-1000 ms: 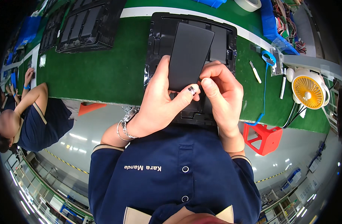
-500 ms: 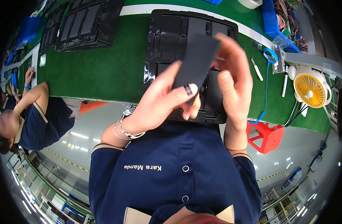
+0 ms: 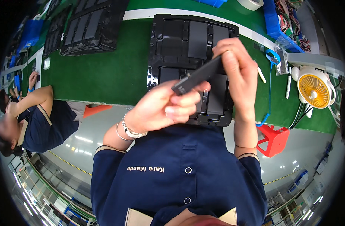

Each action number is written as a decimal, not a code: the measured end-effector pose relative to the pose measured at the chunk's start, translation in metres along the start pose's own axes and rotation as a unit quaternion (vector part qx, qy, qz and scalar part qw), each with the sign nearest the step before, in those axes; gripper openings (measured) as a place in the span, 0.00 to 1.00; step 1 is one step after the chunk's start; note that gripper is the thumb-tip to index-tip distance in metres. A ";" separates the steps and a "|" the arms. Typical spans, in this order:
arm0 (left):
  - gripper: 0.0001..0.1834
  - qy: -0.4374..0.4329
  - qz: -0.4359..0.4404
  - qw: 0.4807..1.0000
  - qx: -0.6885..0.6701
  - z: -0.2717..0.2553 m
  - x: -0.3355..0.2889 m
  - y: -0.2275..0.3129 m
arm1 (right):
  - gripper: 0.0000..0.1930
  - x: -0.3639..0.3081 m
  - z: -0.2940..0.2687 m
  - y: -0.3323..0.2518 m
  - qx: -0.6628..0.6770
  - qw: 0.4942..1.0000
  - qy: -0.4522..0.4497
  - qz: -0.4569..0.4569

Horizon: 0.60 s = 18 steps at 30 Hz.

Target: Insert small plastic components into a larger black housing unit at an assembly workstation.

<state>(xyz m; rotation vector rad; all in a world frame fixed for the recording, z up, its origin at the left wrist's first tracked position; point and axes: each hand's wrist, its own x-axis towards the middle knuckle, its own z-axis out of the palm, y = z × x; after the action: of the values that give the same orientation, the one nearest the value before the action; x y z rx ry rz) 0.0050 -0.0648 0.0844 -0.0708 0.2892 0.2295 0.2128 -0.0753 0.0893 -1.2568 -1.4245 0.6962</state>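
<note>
Above the black plastic tray [image 3: 169,47], both hands hold a flat black rectangular device [image 3: 199,76] turned edge-on. Its narrow end, with small pale markings, points toward my left hand [image 3: 167,105]. The fingers of that hand are closed around the lower end. My right hand [image 3: 238,69] pinches the upper end between thumb and fingers. Similar black slabs lie in the tray's compartments, including one at the top middle [image 3: 197,39] and one at the lower right [image 3: 217,96]. Both hands hide part of the tray.
Stacked black trays [image 3: 88,28] stand at the far left. To the right are a white-handled tool [image 3: 261,75], a white pen [image 3: 288,86], a coiled blue cord [image 3: 269,100] and a small yellow-and-white fan [image 3: 312,88]. A blue bin [image 3: 272,20] holds wires. Another person [image 3: 44,120] sits at left.
The device has turned from showing its broad face to showing its narrow edge. My right hand, apart from it before, has closed on its upper end, and my left hand has shifted its grip.
</note>
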 end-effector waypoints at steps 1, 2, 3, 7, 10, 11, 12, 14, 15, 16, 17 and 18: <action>0.21 0.014 0.050 0.998 0.043 -0.001 -0.002 0.006 | 0.09 0.007 -0.007 -0.003 -0.008 1.000 -0.014 -0.011; 0.22 0.126 0.145 0.964 0.182 0.001 -0.009 0.011 | 0.07 0.014 -0.010 0.003 -0.009 1.000 0.001 0.001; 0.23 0.193 0.218 0.918 0.269 -0.001 -0.011 0.015 | 0.09 0.023 -0.012 0.008 -0.094 0.995 -0.004 -0.030; 0.26 0.262 0.338 0.698 0.574 -0.006 -0.009 0.049 | 0.26 0.036 -0.007 0.024 -0.370 0.901 -0.152 -0.165; 0.28 0.270 0.330 0.530 0.733 -0.021 -0.002 0.058 | 0.23 0.042 0.002 0.027 -0.397 0.875 -0.187 -0.206; 0.29 0.282 0.332 0.513 0.740 -0.022 0.000 0.058 | 0.22 0.048 0.001 0.024 -0.410 0.856 -0.211 -0.235; 0.29 0.325 0.302 0.459 0.769 -0.015 0.003 0.058 | 0.20 0.052 0.000 0.023 -0.423 0.835 -0.236 -0.262; 0.28 0.399 0.233 0.346 0.817 0.004 0.005 0.059 | 0.15 0.051 -0.002 0.026 -0.422 0.826 -0.158 -0.339; 0.24 0.405 0.260 0.318 0.817 0.002 0.004 0.059 | 0.14 0.050 -0.006 0.025 -0.425 0.822 -0.124 -0.359; 0.22 0.372 0.286 0.427 0.773 0.000 0.004 0.057 | 0.13 0.051 -0.011 0.024 -0.428 0.816 -0.089 -0.377; 0.20 0.332 0.307 0.530 0.718 -0.002 0.003 0.053 | 0.11 0.056 -0.016 0.023 -0.430 0.801 -0.022 -0.417; 0.19 0.289 0.321 0.624 0.651 -0.001 0.001 0.048 | 0.09 0.058 -0.018 0.023 -0.432 0.791 0.030 -0.432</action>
<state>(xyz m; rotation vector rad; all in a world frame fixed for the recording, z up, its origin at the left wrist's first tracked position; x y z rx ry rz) -0.0053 -0.0178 0.0810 1.4875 1.0836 0.6679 0.2438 -0.0186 0.0921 -1.0337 -2.1115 -0.7102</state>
